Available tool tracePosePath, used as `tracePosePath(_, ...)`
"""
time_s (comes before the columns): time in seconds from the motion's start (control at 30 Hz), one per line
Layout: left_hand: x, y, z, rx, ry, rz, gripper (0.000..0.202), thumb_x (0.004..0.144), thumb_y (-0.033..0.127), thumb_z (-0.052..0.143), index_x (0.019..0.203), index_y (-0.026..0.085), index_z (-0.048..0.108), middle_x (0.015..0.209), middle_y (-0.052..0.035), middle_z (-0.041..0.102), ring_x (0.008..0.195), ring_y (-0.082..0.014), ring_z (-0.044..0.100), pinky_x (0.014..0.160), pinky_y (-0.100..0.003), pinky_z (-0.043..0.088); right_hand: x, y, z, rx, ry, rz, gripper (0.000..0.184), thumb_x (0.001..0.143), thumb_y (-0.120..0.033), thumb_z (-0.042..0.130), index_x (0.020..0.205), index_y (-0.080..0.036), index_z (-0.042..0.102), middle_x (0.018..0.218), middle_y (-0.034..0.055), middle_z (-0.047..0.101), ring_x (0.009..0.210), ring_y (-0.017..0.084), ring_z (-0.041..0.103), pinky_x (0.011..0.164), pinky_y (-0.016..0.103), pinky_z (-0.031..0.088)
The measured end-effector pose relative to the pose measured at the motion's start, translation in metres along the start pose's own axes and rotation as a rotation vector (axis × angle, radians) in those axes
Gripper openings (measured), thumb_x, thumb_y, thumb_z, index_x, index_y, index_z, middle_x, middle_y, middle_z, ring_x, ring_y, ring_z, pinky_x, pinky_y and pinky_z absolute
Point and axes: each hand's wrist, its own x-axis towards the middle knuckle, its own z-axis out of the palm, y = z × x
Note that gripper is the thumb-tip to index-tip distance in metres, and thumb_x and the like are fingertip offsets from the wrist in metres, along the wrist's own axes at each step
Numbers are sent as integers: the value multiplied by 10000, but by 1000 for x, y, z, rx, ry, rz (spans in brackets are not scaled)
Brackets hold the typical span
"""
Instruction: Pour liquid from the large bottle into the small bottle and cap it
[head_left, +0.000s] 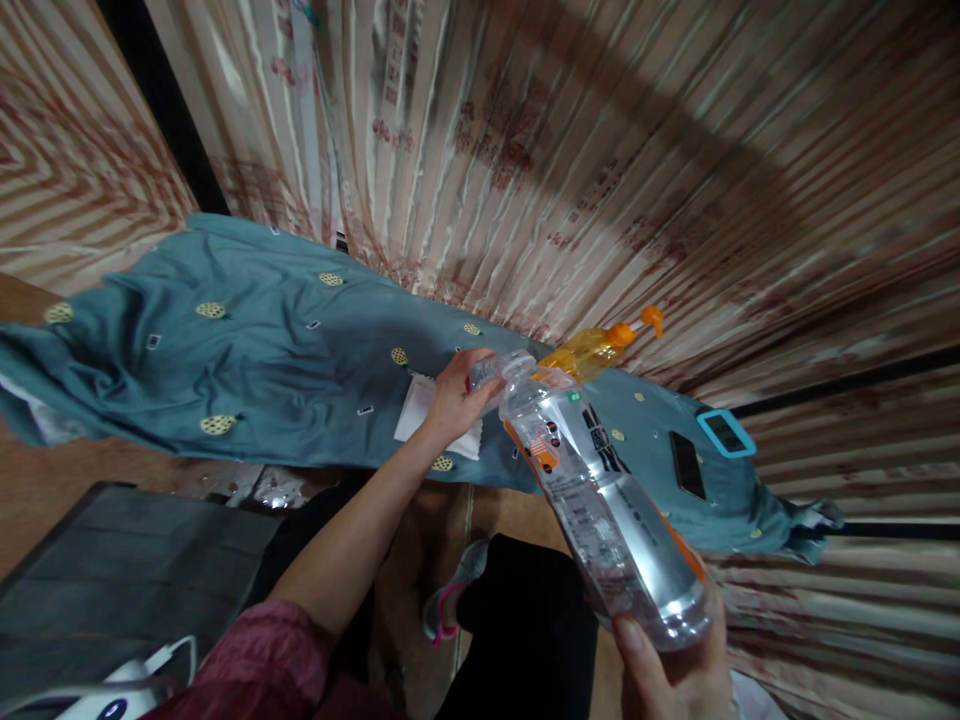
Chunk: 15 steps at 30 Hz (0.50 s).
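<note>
My right hand [682, 680] is wrapped around the base of a large clear plastic bottle [607, 500] with an orange and black label. The bottle lies tilted, its neck pointing away and to the left. In my left hand [448, 405] is a small clear plastic container [484, 373], right at the bottle's mouth; its exact kind is partly hidden by my fingers. I cannot tell whether the two touch. Below my left hand, a white folded tissue [412, 408] lies on the teal cloth. A yellow pump bottle [589, 352] with an orange top is just behind the large bottle's neck.
A teal cloth [270, 350] with pineapple prints covers the long narrow surface. At its right lie a dark phone [687, 465] and a blue-framed digital device [726, 433]. A pleated curtain [480, 150] hangs behind. A white device with a cable [112, 700] sits lower left.
</note>
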Motion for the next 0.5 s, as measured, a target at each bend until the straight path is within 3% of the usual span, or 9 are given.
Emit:
tracePosePath(0.3, 0, 0, 0, -28, 2, -10, 258, 826, 281, 689, 1070, 198, 670, 1094, -70, 745, 1044, -229, 686, 947, -375, 539, 1, 4, -3, -53, -3, -58, 976, 625, -572, 784, 1439, -164, 433, 1388, 182, 525, 1285, 386, 496, 1103, 586, 353)
tracePosePath(0.5, 0, 0, 0, -34, 4, -12, 264, 826, 292, 702, 1071, 198, 672, 1108, -77, 744, 1052, -228, 686, 952, -374, 539, 0, 1, -1, -30, -11, -19, 978, 638, -579, 778, 1449, -170, 413, 1422, 188, 496, 1317, 394, 467, 1112, 597, 330)
